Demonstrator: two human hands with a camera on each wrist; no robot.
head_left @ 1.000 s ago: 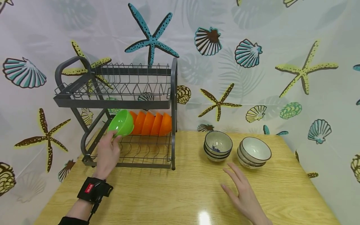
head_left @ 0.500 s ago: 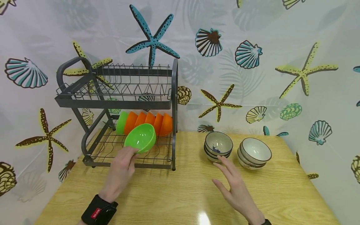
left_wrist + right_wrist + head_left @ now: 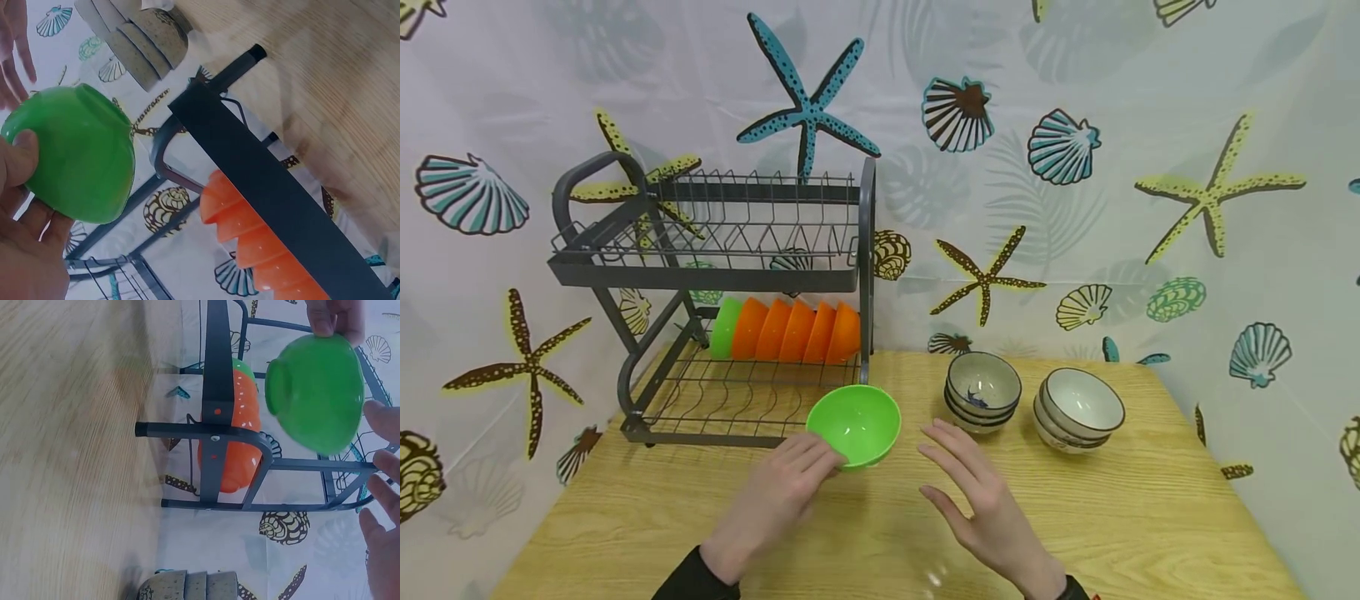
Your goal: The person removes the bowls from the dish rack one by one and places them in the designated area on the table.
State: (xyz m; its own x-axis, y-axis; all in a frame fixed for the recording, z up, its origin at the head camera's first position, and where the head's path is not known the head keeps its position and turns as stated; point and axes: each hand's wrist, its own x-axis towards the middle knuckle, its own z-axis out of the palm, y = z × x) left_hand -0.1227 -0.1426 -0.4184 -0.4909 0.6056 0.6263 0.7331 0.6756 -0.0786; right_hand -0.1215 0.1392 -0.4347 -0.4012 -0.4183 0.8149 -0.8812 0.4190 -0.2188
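Observation:
My left hand [image 3: 782,483] pinches a green bowl [image 3: 856,425] by its near-left rim. The bowl is up in front of the dish rack's right front corner, its hollow side facing me in the head view. From the left wrist, the thumb lies against the outside of this green bowl [image 3: 78,153]. My right hand [image 3: 973,492], fingers spread and holding nothing, is just right of the bowl; the right wrist view has its fingertips close to the bowl's rim. On the rack's lower tier stand a second green bowl [image 3: 724,329] and a row of several orange bowls [image 3: 793,332], on edge.
The grey two-tier dish rack [image 3: 703,277] stands at the left of the wooden table [image 3: 880,533]. Right of it sit a stack of patterned bowls [image 3: 981,387] and a stack of white bowls [image 3: 1078,408]. A cloth printed with shells and starfish [image 3: 985,275] hangs behind.
The left hand has lifted the green bowl out of the lower tier and carried it right and nearer to me. The right hand has moved left towards the bowl.

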